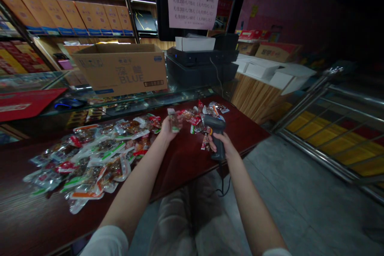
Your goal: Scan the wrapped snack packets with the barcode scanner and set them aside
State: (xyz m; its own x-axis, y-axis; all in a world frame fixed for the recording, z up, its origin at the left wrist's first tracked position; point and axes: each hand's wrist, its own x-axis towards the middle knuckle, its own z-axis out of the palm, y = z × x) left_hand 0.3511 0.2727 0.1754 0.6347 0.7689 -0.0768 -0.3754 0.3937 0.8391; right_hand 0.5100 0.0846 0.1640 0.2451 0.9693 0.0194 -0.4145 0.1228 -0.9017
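My left hand grips a small snack packet with pale ends, held up above the dark red table. In my right hand is a dark barcode scanner, its cable hanging down past the table edge. My fingers wrap round the scanner's handle. Behind and left of the scanner lies a small pile of snack packets, partly hidden by it. A larger heap of clear, shiny snack packets spreads over the table to the left of my left hand.
Behind the table, a cardboard box stands on a glass counter beside a black cash drawer and a monitor with a paper notice. A computer mouse lies left. Metal railing stands at the right.
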